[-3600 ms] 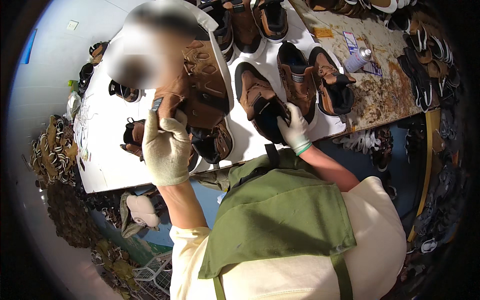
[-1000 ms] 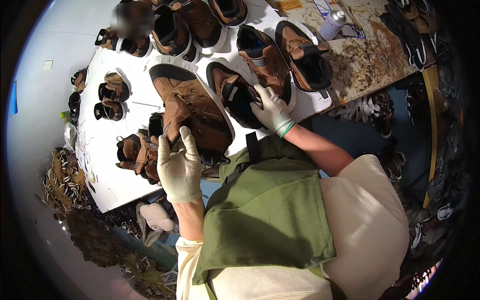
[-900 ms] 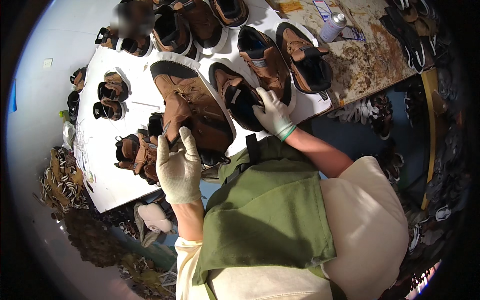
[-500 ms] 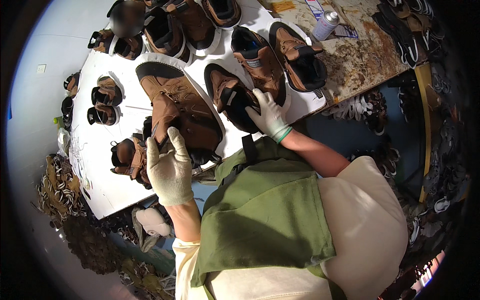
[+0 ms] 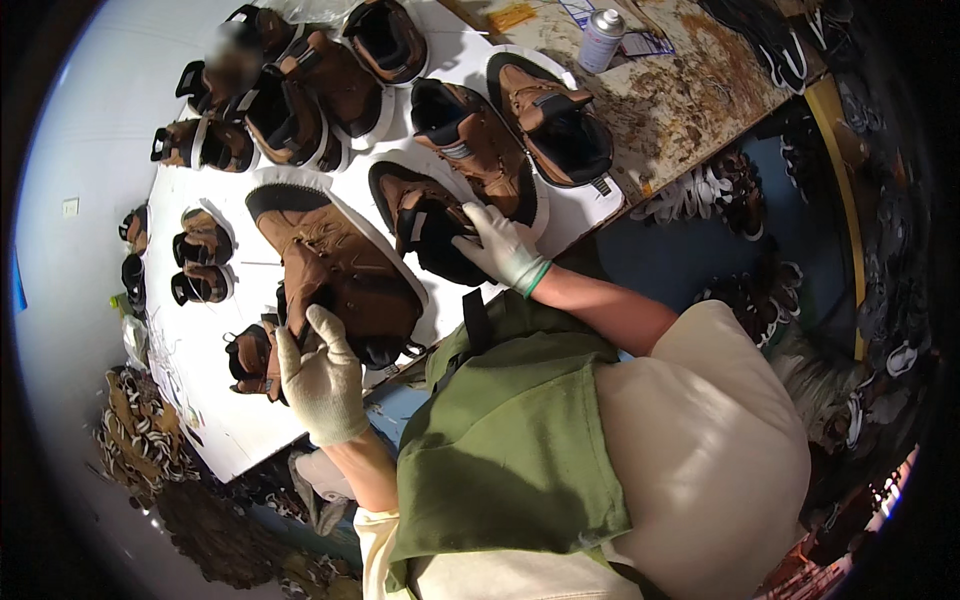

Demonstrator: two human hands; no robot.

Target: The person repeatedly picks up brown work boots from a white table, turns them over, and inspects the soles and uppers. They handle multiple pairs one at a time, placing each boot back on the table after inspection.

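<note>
In a pale knitted glove, my left hand [image 5: 325, 390] is at the tongue of a large brown shoe [image 5: 345, 245] with a black toe cap and white sole edge. Its thumb and forefinger straddle the tongue; the other fingers are partly hidden. My right hand [image 5: 502, 250], gloved with a green cuff, grips the collar of a smaller-looking brown shoe [image 5: 412, 200], thumb at the dark opening. Beyond it lie two more brown shoes, one pointing toward me [image 5: 475, 150] and one pointing away [image 5: 550, 115]. Another brown shoe [image 5: 252, 358] sits left of my left hand.
Several brown shoes [image 5: 335, 85] crowd the far side of the white tabletop [image 5: 215, 400]. A spray can [image 5: 602, 40] stands on the stained board [image 5: 690, 120] at the far right. Heaps of shoe parts [image 5: 145, 435] lie at the left, and more shoes hang or lie below right.
The whole view has shifted, so the table and shoes sit farther left. My right hand stays on the same shoe's collar, and my left hand remains at the large shoe's tongue.
</note>
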